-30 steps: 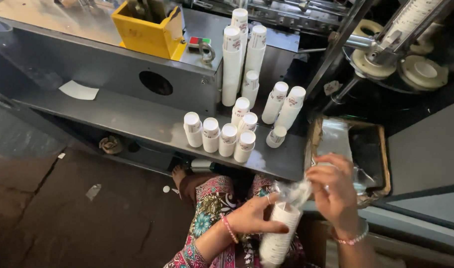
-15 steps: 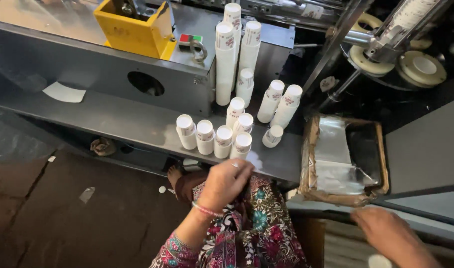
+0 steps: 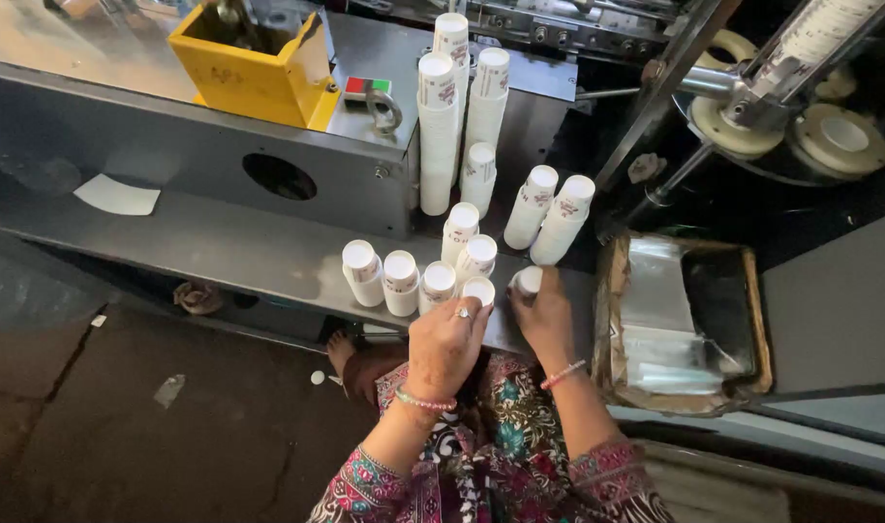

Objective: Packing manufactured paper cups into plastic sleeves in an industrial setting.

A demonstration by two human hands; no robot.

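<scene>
From the head camera, the left hand (image 3: pixel 449 341) curls its fingers closed around a short stack of white paper cups (image 3: pixel 478 291) at the front edge of the grey metal shelf (image 3: pixel 220 242). The right hand (image 3: pixel 544 315), just beside it, wraps shut around another cup stack (image 3: pixel 528 281). Left of the hands stand three more short stacks (image 3: pixel 400 279); behind them rise taller ones (image 3: pixel 439 131). Right of the right hand sits a worn cardboard box (image 3: pixel 612 329) holding clear plastic bags (image 3: pixel 656 310). Far behind the left hand sits a yellow box (image 3: pixel 259 82).

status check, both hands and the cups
Left hand grip on cup stack. Right hand grip on end stack. More stacks crowd the shelf.
</scene>
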